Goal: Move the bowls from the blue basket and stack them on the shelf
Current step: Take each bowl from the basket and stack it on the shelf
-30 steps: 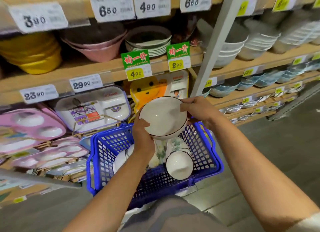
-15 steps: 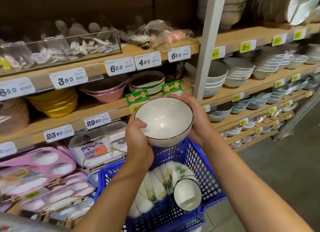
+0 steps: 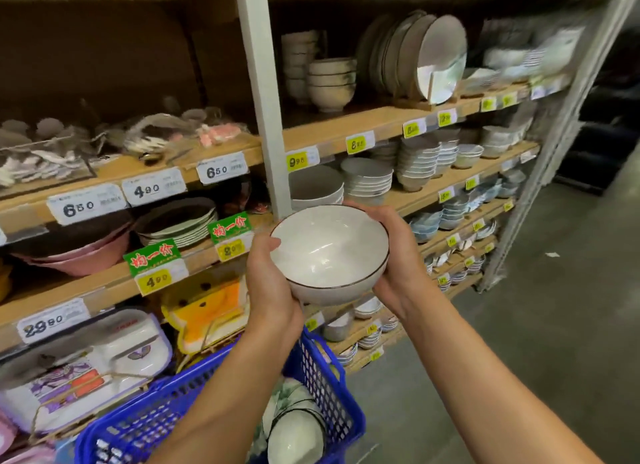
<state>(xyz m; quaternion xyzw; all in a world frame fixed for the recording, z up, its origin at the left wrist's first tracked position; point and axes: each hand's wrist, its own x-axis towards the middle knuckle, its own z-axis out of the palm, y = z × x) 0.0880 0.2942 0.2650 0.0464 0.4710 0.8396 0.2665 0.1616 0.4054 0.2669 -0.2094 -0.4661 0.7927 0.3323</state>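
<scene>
Bowl point(image 3: 329, 252): white, dark-rimmed, upright; I see it held above the blue basket point(image 3: 332, 387), before the shelf point(image 3: 329, 131).
Left hand point(image 3: 270, 290): fingers grip its left wall.
Right hand point(image 3: 394, 256): fingers curled round its right wall.
Other bowls point(image 3: 294, 429): lying in the basket.

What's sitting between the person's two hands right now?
In the head view, a white bowl with a dark rim fills the gap; the left hand and right hand hold its sides.

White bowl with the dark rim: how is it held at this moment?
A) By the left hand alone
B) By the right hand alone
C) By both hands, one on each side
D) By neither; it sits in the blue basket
C: the left hand and right hand each cup one side of the white bowl, above the blue basket.
</scene>
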